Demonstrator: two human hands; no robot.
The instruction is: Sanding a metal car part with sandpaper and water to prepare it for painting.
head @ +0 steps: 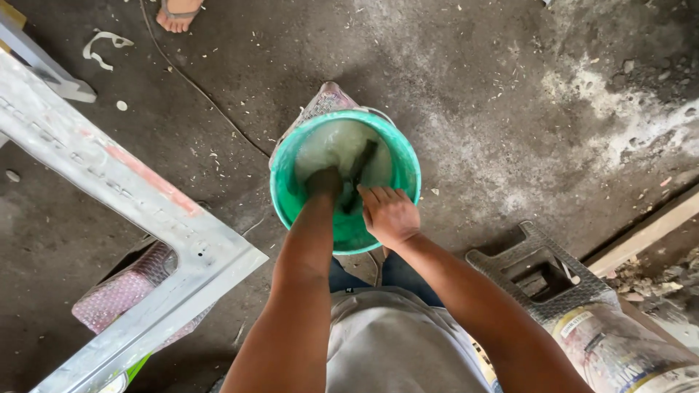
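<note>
A green plastic bucket (405,164) stands on a pink stool (325,100) and holds milky white liquid (331,144). My left hand (322,182) reaches down inside the bucket, its fingers under the liquid and hidden. A dark tool or brush (362,161) leans in the liquid beside it; whether the hand grips it cannot be seen. My right hand (389,213) rests on the bucket's near rim, fingers curled over the edge.
A grey metal frame (109,182) slants across the left, lying over another pink stool (120,295). A grey stool (542,273) and a printed sack (626,356) sit at lower right. Another person's sandalled foot (177,14) shows at the top. A cable (196,87) runs over the dusty concrete floor.
</note>
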